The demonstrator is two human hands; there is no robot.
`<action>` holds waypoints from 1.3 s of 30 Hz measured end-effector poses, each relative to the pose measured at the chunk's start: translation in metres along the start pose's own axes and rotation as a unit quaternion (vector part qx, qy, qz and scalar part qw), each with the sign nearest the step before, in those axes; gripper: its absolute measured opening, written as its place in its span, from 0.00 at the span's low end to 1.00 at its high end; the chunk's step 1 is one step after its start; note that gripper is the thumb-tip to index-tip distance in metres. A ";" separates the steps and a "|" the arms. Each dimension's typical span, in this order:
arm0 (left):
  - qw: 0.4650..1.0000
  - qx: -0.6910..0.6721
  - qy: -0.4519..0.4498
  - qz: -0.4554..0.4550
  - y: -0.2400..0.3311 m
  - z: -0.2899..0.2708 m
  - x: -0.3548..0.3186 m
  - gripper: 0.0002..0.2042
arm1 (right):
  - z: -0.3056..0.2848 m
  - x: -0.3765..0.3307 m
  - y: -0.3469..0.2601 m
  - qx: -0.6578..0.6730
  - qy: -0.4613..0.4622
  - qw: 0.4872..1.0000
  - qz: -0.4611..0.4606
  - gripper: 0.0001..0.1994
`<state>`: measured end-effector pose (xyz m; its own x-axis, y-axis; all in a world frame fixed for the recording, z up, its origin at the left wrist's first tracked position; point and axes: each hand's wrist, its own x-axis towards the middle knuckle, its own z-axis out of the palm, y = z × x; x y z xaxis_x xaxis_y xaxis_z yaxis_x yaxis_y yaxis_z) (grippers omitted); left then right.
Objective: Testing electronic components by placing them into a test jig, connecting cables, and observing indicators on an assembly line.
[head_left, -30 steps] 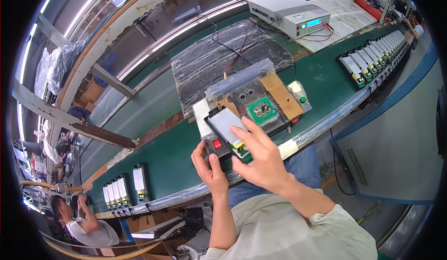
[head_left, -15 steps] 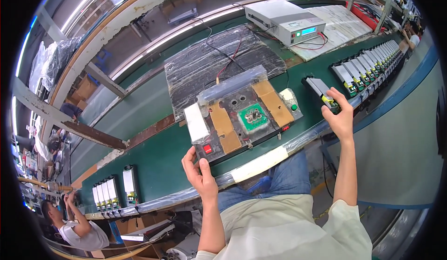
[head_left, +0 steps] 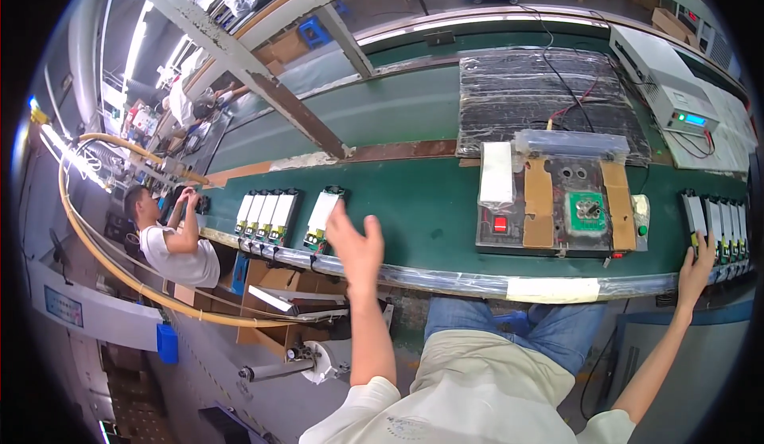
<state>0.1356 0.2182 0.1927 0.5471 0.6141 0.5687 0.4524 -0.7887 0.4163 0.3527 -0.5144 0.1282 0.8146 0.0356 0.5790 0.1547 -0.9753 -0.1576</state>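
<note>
Here, left grip (head_left: 358,249) beside unit (head_left: 321,212) near bench edge (head_left: 446,278).

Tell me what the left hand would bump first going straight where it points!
Probably the lone white-topped unit beside the left hand; depth is unclear, so they may already touch.

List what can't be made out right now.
All in the head view:
- Left hand: overlaps the lone unit's edge; contact unclear.
- Right hand: its fingers hide the lower end of the unit beneath; grip unclear.
- Right-hand row of units: cut off by the dark fisheye rim; count unknown.
- Tester screen: too small to read.
</note>
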 end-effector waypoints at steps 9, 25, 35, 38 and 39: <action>0.963 0.182 -0.133 -0.145 -0.070 -0.027 0.041 0.53 | -0.021 -0.029 -0.159 0.125 -0.024 0.992 0.025 0.13; 0.856 -0.346 -0.368 -0.106 0.063 -0.054 0.011 0.44 | -0.028 -0.030 -0.188 0.171 0.031 0.983 0.059 0.06; 0.869 -0.281 -0.381 0.143 0.202 -0.048 0.005 0.44 | -0.030 -0.027 -0.191 0.176 0.051 0.981 0.063 0.06; 0.904 -0.122 -0.356 0.201 0.243 -0.038 0.011 0.45 | -0.029 -0.028 -0.192 0.186 0.059 0.979 0.063 0.05; 0.910 -0.086 -0.351 0.203 0.249 -0.028 0.013 0.45 | -0.031 -0.028 -0.192 0.184 0.062 0.979 0.065 0.05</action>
<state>0.2352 0.0288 0.3237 0.9871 0.0912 0.1317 0.0289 -0.9101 0.4135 0.2829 -0.3344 0.1668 0.7706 -0.1327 0.6233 0.2638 -0.8239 -0.5016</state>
